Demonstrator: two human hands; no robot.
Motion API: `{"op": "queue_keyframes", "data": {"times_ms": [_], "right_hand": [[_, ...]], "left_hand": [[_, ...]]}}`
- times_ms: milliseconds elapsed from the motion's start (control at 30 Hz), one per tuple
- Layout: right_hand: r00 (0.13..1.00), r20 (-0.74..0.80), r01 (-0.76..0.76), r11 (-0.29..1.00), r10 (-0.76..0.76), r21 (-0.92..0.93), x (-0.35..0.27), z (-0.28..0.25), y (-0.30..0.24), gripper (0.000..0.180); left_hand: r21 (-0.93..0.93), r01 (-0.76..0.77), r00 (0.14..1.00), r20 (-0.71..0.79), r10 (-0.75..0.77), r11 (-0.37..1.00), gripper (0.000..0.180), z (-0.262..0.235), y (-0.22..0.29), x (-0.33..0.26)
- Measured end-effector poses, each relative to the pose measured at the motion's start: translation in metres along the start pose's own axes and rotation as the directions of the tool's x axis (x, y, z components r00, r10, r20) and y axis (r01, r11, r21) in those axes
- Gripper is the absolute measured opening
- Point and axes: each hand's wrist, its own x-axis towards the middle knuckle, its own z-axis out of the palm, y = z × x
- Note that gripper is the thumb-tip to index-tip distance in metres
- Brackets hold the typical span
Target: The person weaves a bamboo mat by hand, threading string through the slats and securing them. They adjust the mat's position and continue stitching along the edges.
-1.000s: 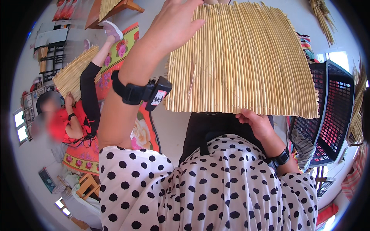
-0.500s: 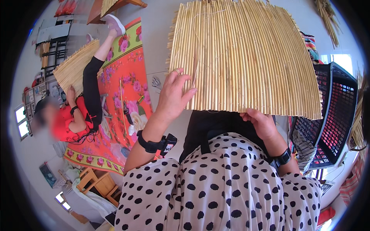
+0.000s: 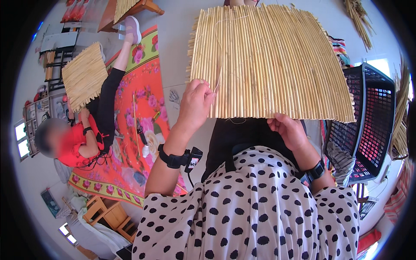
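Observation:
A mat of straw-coloured reeds [image 3: 268, 65], laid side by side and tied with fine thread, lies across my lap. My left hand [image 3: 196, 102] is closed in a pinch at the mat's near left corner. A loose thread [image 3: 217, 78] runs over the reeds down to its fingertips. With curled fingers, my right hand [image 3: 288, 130] grips the near edge, right of the middle. Its fingertips are partly hidden at the reed ends. Another thread end hangs below the near edge between my hands.
Black plastic crates [image 3: 375, 121] stand close on my right. To the left a person in red [image 3: 82, 147] sits with a smaller reed mat [image 3: 84, 76] by a red floral cloth [image 3: 138, 112]. Beyond are a wooden stool [image 3: 130, 11] and a reed bundle [image 3: 359, 21].
My left thumb and fingers have come together from a spread pose. The mat's near edge has risen slightly in view. The other person's mat has tipped more upright.

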Motion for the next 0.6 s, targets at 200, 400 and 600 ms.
{"op": "queue_keyframes", "data": {"times_ms": [200,400,600], "right_hand": [[0.999,0.023,0.04,0.998,-0.041,0.049,0.001,-0.001,0.001,0.018],[0.996,0.058,0.067,0.994,-0.072,0.091,0.001,-0.004,0.003,0.018],[1.0,0.009,0.013,0.994,-0.014,0.105,0.002,-0.005,0.001,0.017]], "left_hand": [[-0.072,-0.031,0.989,-0.149,0.02,0.997,0.016,-0.011,-0.013,0.007],[-0.107,0.184,0.941,-0.269,-0.206,0.977,0.048,-0.026,-0.045,-0.01],[-0.902,0.425,0.823,0.352,-0.446,0.071,0.045,-0.019,-0.046,-0.035]]}}
